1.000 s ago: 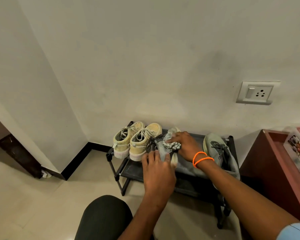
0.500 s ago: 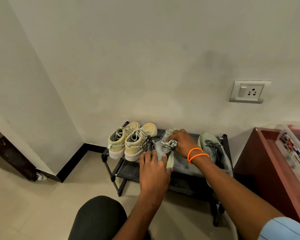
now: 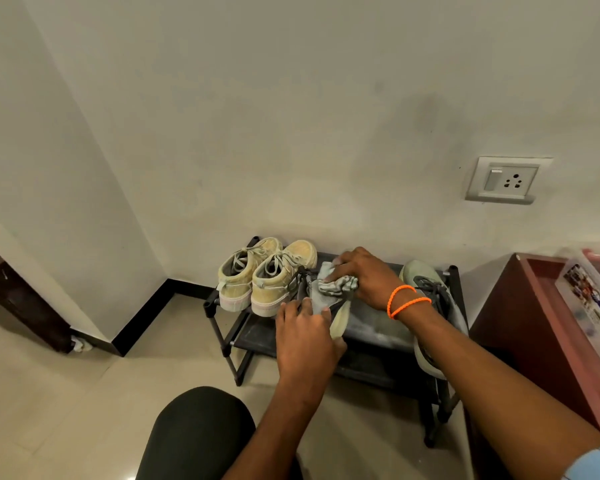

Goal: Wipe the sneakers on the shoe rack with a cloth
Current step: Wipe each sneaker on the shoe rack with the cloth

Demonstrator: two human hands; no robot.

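A low black shoe rack (image 3: 378, 329) stands against the wall. Two yellow sneakers (image 3: 257, 275) sit side by side at its left end. A grey sneaker (image 3: 321, 301) with a pale sole lies on the rack's middle; my left hand (image 3: 305, 344) grips its heel end. My right hand (image 3: 362, 277), with orange bands on the wrist, presses a crumpled patterned cloth (image 3: 336, 284) onto that sneaker's top. The matching grey sneaker (image 3: 430, 299) rests at the right end, partly behind my right forearm.
A reddish wooden cabinet (image 3: 541, 327) stands right of the rack with a clear plastic box (image 3: 593, 303) on it. A wall socket (image 3: 506, 180) is above. My dark-clad knee (image 3: 194, 434) is in front. A dark door frame (image 3: 21, 303) is at left on the tiled floor.
My right hand with the cloth has slid a little further along the top of the grey sneaker toward the wall. My left hand stays on the heel end. The camera has shifted slightly.
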